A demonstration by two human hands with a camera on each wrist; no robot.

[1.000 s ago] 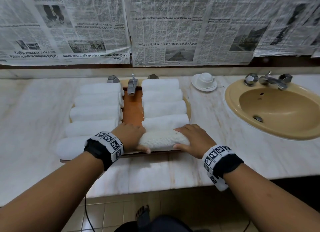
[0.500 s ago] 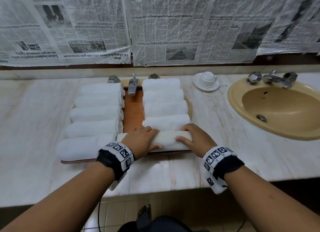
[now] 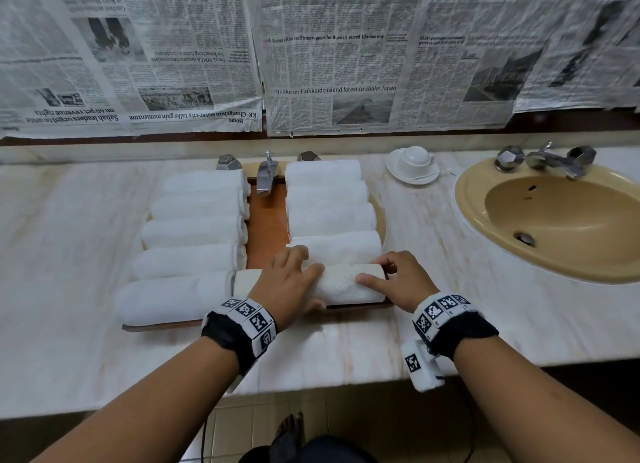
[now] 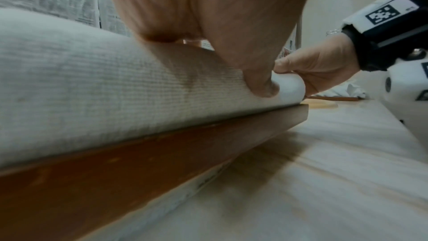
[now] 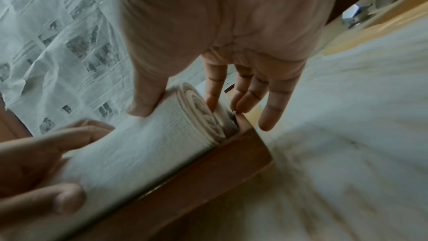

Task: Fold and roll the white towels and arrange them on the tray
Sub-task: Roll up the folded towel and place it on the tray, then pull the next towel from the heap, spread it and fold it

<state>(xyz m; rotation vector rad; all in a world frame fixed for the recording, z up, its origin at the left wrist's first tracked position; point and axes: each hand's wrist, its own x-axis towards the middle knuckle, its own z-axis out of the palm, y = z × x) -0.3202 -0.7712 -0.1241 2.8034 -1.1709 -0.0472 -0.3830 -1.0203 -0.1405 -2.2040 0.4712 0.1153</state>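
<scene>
left hand (image 3: 289, 282) curled over rolled towel (image 3: 346, 284), thumb at near side | right hand (image 3: 398, 279) pinching roll's right end, thumb on top | ribbed white roll on wooden tray (image 3: 263, 230) near edge, right column | marble surface (image 3: 519, 289) bare beside | tray's far rim hidden by towels

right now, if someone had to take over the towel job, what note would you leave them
Left hand: grips the front rolled towel near its middle.
Right hand: pinches the same towel's right end, thumb on top, fingers against the spiral end.
Wooden tray: five rolls in the left column, four behind this one in the right; it lies at the front edge.
Done: ten rolled.
Left: seat this last roll snug, then let go.
</scene>
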